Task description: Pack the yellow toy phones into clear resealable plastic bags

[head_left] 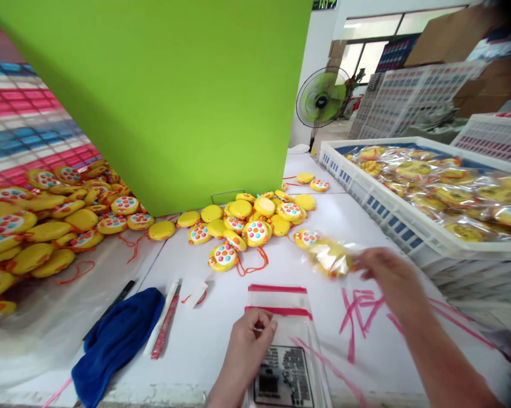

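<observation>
Blurred right hand [389, 277] pinches the edge of a bagged yellow toy [329, 258], which lies toward its nine o'clock. Left hand [247, 344], fingers curled near the thumb, overlaps clear bags [296, 333] spanning its one to five o'clock; I cannot tell whether it grips one.

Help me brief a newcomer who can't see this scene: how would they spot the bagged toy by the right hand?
Find the white crate on the right. Just left of it is the right hand, with the toy at its fingertips. Unlike the loose yellow toys to its left, it sits in a shiny clear bag.
</observation>
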A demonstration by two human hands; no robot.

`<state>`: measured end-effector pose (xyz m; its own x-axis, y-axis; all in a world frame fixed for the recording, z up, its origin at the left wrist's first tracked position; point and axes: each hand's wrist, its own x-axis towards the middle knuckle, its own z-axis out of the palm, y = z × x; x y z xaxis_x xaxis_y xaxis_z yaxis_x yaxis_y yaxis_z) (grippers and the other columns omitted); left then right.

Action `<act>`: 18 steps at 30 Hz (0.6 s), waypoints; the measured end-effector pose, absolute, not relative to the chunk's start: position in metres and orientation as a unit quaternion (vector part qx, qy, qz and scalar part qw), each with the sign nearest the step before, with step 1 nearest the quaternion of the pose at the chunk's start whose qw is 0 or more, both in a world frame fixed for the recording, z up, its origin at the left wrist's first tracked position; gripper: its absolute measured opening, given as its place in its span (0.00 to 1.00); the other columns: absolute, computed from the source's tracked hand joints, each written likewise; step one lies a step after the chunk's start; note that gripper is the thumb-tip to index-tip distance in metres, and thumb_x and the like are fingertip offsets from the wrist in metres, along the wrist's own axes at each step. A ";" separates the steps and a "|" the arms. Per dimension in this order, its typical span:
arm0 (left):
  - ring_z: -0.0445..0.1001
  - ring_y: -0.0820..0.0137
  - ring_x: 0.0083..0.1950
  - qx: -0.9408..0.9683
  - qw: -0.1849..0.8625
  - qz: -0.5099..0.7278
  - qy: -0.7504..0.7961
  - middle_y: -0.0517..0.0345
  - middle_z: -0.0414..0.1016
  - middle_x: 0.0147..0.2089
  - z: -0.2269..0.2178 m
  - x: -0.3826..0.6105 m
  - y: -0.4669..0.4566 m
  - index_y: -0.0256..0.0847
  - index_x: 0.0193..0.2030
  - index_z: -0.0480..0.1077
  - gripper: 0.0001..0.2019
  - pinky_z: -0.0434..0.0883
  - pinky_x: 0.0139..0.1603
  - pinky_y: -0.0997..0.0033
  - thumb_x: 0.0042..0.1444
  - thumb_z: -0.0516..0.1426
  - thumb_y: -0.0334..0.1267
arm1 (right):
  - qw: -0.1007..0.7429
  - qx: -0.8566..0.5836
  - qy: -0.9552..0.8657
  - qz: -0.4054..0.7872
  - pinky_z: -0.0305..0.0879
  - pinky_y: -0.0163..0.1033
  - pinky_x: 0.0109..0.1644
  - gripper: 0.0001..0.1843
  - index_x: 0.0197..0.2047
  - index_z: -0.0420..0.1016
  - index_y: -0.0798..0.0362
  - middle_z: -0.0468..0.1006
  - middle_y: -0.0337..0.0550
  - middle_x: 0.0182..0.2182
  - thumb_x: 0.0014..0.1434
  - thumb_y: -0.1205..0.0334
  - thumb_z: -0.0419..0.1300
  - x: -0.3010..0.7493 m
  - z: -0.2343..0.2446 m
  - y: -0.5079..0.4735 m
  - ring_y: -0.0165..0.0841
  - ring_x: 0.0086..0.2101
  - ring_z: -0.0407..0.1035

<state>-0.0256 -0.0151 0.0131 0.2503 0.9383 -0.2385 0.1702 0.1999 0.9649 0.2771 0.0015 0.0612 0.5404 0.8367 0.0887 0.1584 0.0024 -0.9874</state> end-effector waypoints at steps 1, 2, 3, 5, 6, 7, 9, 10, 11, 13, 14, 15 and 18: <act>0.69 0.70 0.33 0.588 0.539 0.312 0.517 0.58 0.72 0.32 0.015 -0.023 -0.016 0.40 0.28 0.67 0.05 0.64 0.35 0.73 0.52 0.59 0.35 | 0.678 -0.618 -0.345 0.201 0.69 0.36 0.32 0.12 0.38 0.73 0.48 0.79 0.41 0.37 0.55 0.50 0.62 0.287 0.070 0.006 0.33 0.32 0.74; 0.70 0.69 0.35 0.638 0.495 0.289 0.514 0.58 0.72 0.35 0.016 -0.021 -0.016 0.41 0.31 0.68 0.01 0.65 0.36 0.73 0.52 0.57 0.32 | 0.739 -0.578 -0.320 0.134 0.70 0.37 0.38 0.12 0.44 0.72 0.45 0.78 0.40 0.43 0.57 0.52 0.61 0.293 0.078 0.010 0.33 0.38 0.75; 0.70 0.68 0.38 0.685 0.450 0.265 0.508 0.57 0.72 0.39 0.017 -0.018 -0.017 0.41 0.35 0.69 0.05 0.66 0.38 0.72 0.51 0.57 0.30 | 0.772 -0.543 -0.315 0.099 0.70 0.38 0.45 0.15 0.50 0.69 0.42 0.76 0.40 0.48 0.58 0.53 0.60 0.296 0.084 0.014 0.33 0.43 0.74; 0.71 0.66 0.43 0.749 0.370 0.214 0.507 0.55 0.71 0.46 0.017 -0.011 -0.018 0.42 0.42 0.70 0.11 0.67 0.42 0.70 0.52 0.56 0.28 | 0.755 -0.535 -0.362 0.109 0.67 0.42 0.52 0.21 0.55 0.65 0.41 0.73 0.42 0.53 0.58 0.55 0.60 0.292 0.086 0.024 0.34 0.48 0.72; 0.71 0.64 0.45 0.771 0.331 0.183 0.512 0.54 0.70 0.49 0.017 -0.007 -0.019 0.43 0.45 0.69 0.13 0.67 0.44 0.68 0.53 0.56 0.29 | 0.717 -0.558 -0.398 0.125 0.66 0.44 0.54 0.22 0.55 0.66 0.43 0.72 0.44 0.54 0.58 0.54 0.61 0.287 0.083 0.030 0.36 0.50 0.70; 0.71 0.63 0.46 0.788 0.293 0.150 0.521 0.52 0.70 0.50 0.016 -0.004 -0.019 0.43 0.48 0.69 0.14 0.67 0.44 0.67 0.54 0.55 0.29 | 0.665 -0.586 -0.440 0.143 0.65 0.46 0.56 0.22 0.55 0.67 0.46 0.71 0.47 0.55 0.57 0.53 0.61 0.281 0.077 0.038 0.39 0.52 0.69; 0.71 0.60 0.46 0.809 0.225 0.094 0.535 0.51 0.70 0.49 0.013 0.001 -0.020 0.41 0.50 0.69 0.14 0.67 0.42 0.65 0.56 0.55 0.31 | 0.548 -0.634 -0.523 0.155 0.61 0.51 0.59 0.24 0.56 0.67 0.48 0.65 0.50 0.60 0.58 0.51 0.58 0.269 0.061 0.056 0.42 0.58 0.62; 0.71 0.59 0.45 0.817 0.195 0.079 0.537 0.51 0.71 0.47 0.011 0.003 -0.021 0.41 0.49 0.70 0.12 0.66 0.41 0.64 0.57 0.56 0.31 | 0.496 -0.649 -0.558 0.148 0.57 0.53 0.62 0.25 0.59 0.64 0.49 0.61 0.51 0.63 0.60 0.50 0.56 0.264 0.052 0.066 0.43 0.60 0.58; 0.71 0.59 0.44 0.826 0.167 0.074 0.533 0.51 0.72 0.45 0.008 0.004 -0.021 0.41 0.47 0.71 0.11 0.65 0.41 0.63 0.57 0.56 0.32 | 0.446 -0.664 -0.585 0.133 0.53 0.55 0.64 0.27 0.61 0.62 0.50 0.58 0.53 0.64 0.61 0.50 0.54 0.260 0.044 0.076 0.44 0.62 0.54; 0.71 0.60 0.42 0.843 0.117 0.093 0.517 0.53 0.73 0.42 -0.001 0.002 -0.020 0.42 0.42 0.73 0.07 0.63 0.43 0.62 0.56 0.57 0.32 | 0.324 -0.699 -0.626 0.123 0.47 0.57 0.65 0.29 0.64 0.57 0.53 0.54 0.56 0.66 0.62 0.51 0.52 0.253 0.031 0.094 0.47 0.65 0.46; 0.71 0.60 0.42 0.850 0.096 0.107 0.507 0.54 0.73 0.40 -0.006 0.001 -0.019 0.43 0.40 0.73 0.05 0.62 0.42 0.62 0.56 0.58 0.34 | 0.255 -0.716 -0.637 0.129 0.46 0.59 0.65 0.32 0.65 0.56 0.54 0.52 0.57 0.66 0.61 0.51 0.53 0.250 0.026 0.099 0.50 0.66 0.43; 0.70 0.60 0.41 0.850 0.070 0.118 0.508 0.54 0.74 0.39 -0.013 0.000 -0.018 0.43 0.39 0.74 0.04 0.62 0.42 0.62 0.56 0.59 0.34 | 0.227 -0.720 -0.642 0.133 0.47 0.61 0.64 0.34 0.64 0.58 0.55 0.53 0.59 0.66 0.57 0.52 0.59 0.247 0.023 0.103 0.54 0.65 0.43; 0.70 0.58 0.40 0.855 -0.001 0.128 0.502 0.54 0.75 0.38 -0.033 -0.004 -0.013 0.44 0.36 0.75 0.03 0.61 0.41 0.60 0.53 0.62 0.36 | 0.198 -0.715 -0.659 0.123 0.52 0.59 0.61 0.37 0.60 0.64 0.53 0.58 0.57 0.63 0.48 0.56 0.67 0.234 0.018 0.098 0.56 0.62 0.49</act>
